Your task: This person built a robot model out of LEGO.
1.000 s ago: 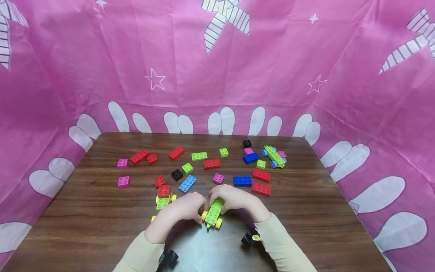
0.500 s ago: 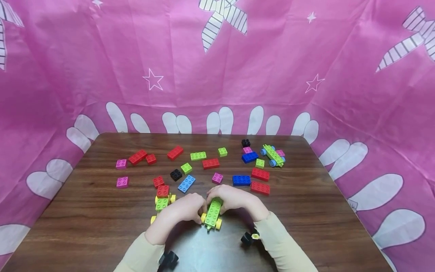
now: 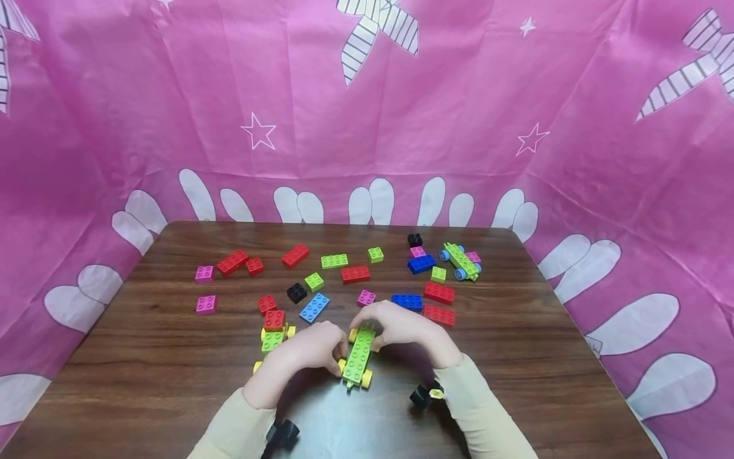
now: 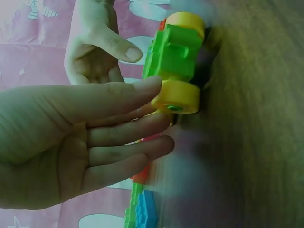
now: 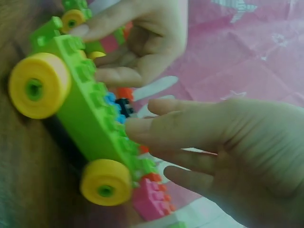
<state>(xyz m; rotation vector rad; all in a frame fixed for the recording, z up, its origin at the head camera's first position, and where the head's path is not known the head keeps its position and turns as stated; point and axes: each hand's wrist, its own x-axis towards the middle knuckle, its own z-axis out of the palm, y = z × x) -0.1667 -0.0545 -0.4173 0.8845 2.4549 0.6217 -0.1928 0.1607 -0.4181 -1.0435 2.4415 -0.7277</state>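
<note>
A green building-block car base (image 3: 358, 360) with yellow wheels stands on the table in front of me. My left hand (image 3: 318, 347) is at its left near side, thumb and forefinger pinching a yellow wheel (image 4: 178, 97) in the left wrist view. Over the far end hovers my right hand (image 3: 398, 328); in the right wrist view its relaxed fingers (image 5: 190, 178) are beside the studs, gripping nothing. Partly behind my left forearm is a second green car base (image 3: 272, 342) with yellow wheels, a red brick (image 3: 274, 320) at its far end.
Loose bricks lie across the table's far half, among them a light blue brick (image 3: 315, 308), a pink brick (image 3: 366, 298) and a dark blue brick (image 3: 407, 302). A green car base with blue wheels (image 3: 460, 261) stands far right. A pink curtain (image 3: 367, 140) hangs behind the table.
My right hand has come off the car base's far end, rising a little and shifting right, so a far yellow wheel now shows. The left hand stays at its wheel.
</note>
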